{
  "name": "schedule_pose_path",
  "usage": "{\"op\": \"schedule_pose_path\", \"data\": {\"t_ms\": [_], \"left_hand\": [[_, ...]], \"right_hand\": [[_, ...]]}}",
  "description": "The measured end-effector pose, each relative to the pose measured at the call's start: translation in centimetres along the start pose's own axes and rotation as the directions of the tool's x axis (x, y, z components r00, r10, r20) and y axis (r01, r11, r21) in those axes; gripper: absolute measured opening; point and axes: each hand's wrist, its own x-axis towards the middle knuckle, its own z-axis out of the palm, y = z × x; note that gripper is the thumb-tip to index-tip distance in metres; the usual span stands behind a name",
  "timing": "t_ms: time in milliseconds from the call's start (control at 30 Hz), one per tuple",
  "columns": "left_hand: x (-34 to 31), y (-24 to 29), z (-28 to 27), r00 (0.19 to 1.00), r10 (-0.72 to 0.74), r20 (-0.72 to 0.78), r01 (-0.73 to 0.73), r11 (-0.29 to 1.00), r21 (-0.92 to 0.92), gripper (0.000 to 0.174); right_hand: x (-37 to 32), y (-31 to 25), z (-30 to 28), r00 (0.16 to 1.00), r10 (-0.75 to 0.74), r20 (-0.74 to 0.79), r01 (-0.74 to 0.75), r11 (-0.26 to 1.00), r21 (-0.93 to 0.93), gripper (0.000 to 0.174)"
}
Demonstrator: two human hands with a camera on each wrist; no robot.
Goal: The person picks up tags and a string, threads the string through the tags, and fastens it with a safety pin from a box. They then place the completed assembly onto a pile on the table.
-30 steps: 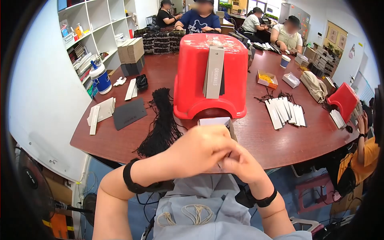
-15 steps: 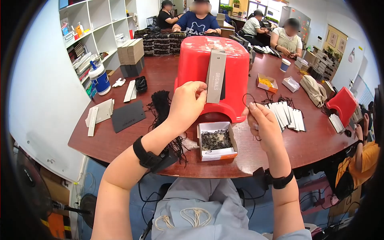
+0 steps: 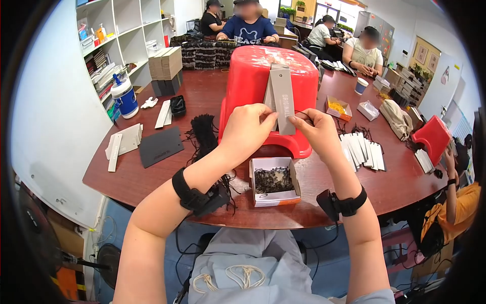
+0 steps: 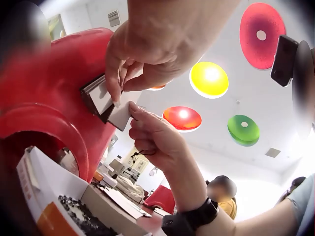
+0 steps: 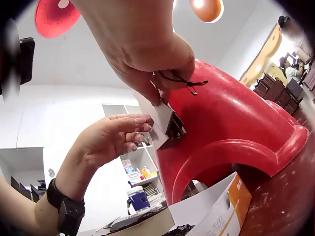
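Note:
Light grey hang tags printed ORIGINALS (image 3: pixel 284 104) stand against the side of an upturned red stool (image 3: pixel 245 86); the front one is fanned to the right of those behind it. My left hand (image 3: pixel 248 129) pinches at the left edge of the tags with thumb and fingers. On the other side, my right hand (image 3: pixel 319 133) has its thumb on the front tag's edge. A thin black cord (image 5: pixel 191 84) with a knot sticks out from the right hand's curled fingers. Below both hands sits a small open box (image 3: pixel 283 202) holding black cord pieces.
A bundle of black cords (image 3: pixel 203 137) lies left of the stool, near a dark grey card (image 3: pixel 161 147) and pale tags (image 3: pixel 115 152). Finished-looking white tags (image 3: pixel 362 152) lie right. A blue-white jug (image 3: pixel 124 96) stands far left; a paper cup (image 3: pixel 361 86) far right. Other people sit around.
The hands were together over the box, then parted. The left went to the tags; the right brought the black cord left to the tags' right edge. The front tag has swung right.

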Motion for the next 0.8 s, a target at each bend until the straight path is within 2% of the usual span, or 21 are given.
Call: {"op": "schedule_pose_path", "data": {"t_ms": [33, 67, 133, 167, 233, 267, 333, 400, 467, 500, 567, 633, 800], "left_hand": [[0.1, 0.5, -0.4, 0.989, -0.130, 0.065, 0.129, 0.992, 0.005, 0.024], [0.1, 1.0, -0.5, 0.989, -0.130, 0.063, 0.130, 0.991, 0.001, 0.024], [0.3, 1.7, -0.3, 0.981, -0.186, 0.053, 0.193, 0.949, -0.247, 0.026], [0.7, 1.3, 0.0, 0.981, -0.187, 0.049, 0.194, 0.948, -0.253, 0.026], [1.5, 0.5, 0.3, 0.981, -0.158, 0.115, 0.194, 0.853, -0.484, 0.027], [1.6, 0.2, 0.3, 0.982, -0.155, 0.108, 0.188, 0.852, -0.488, 0.027], [1.6, 0.2, 0.1, 0.978, -0.177, 0.107, 0.206, 0.877, -0.434, 0.026], [1.6, 0.3, 0.0, 0.979, -0.180, 0.100, 0.206, 0.873, -0.443, 0.026], [1.6, 0.6, -0.2, 0.978, -0.183, 0.101, 0.209, 0.868, -0.450, 0.026], [1.6, 1.0, -0.6, 0.967, -0.215, 0.136, 0.254, 0.859, -0.444, 0.027], [1.4, 1.2, -0.9, 0.954, -0.250, 0.164, 0.297, 0.848, -0.438, 0.027], [1.3, 1.1, -1.0, 0.946, -0.255, 0.198, 0.323, 0.774, -0.545, 0.029], [0.9, 0.4, -0.4, 0.964, -0.242, 0.110, 0.260, 0.766, -0.589, 0.030]], "right_hand": [[-0.1, -0.1, -0.2, 1.000, 0.011, 0.021, -0.012, 0.999, 0.037, 0.021], [-0.3, -0.3, -0.3, 1.000, 0.011, 0.024, -0.012, 0.999, 0.033, 0.021], [-0.5, -0.9, -0.6, 0.990, 0.094, 0.102, -0.111, 0.978, 0.175, 0.023], [-0.5, -1.0, -0.8, 0.990, 0.093, 0.106, -0.110, 0.980, 0.168, 0.023], [-0.5, -1.3, -1.4, 0.987, 0.101, 0.128, -0.118, 0.984, 0.136, 0.021], [-0.3, -1.6, -1.9, 0.987, 0.095, 0.131, -0.112, 0.985, 0.131, 0.021], [0.1, -2.6, -2.8, 0.997, 0.071, 0.012, -0.073, 0.984, 0.160, 0.020], [0.4, -4.5, -3.1, 0.993, 0.116, 0.008, -0.115, 0.971, 0.209, 0.019], [1.1, -6.3, -2.2, 0.985, 0.151, 0.083, -0.172, 0.881, 0.440, 0.019], [1.6, -6.7, -1.6, 0.985, 0.137, 0.101, -0.169, 0.859, 0.484, 0.018], [2.8, -6.1, -0.8, 0.987, 0.124, 0.106, -0.160, 0.846, 0.508, 0.017], [3.3, -5.9, -0.4, 0.988, 0.104, 0.113, -0.149, 0.834, 0.531, 0.017], [3.0, -5.4, -0.4, 0.981, 0.183, 0.068, -0.193, 0.853, 0.485, 0.019]]}}
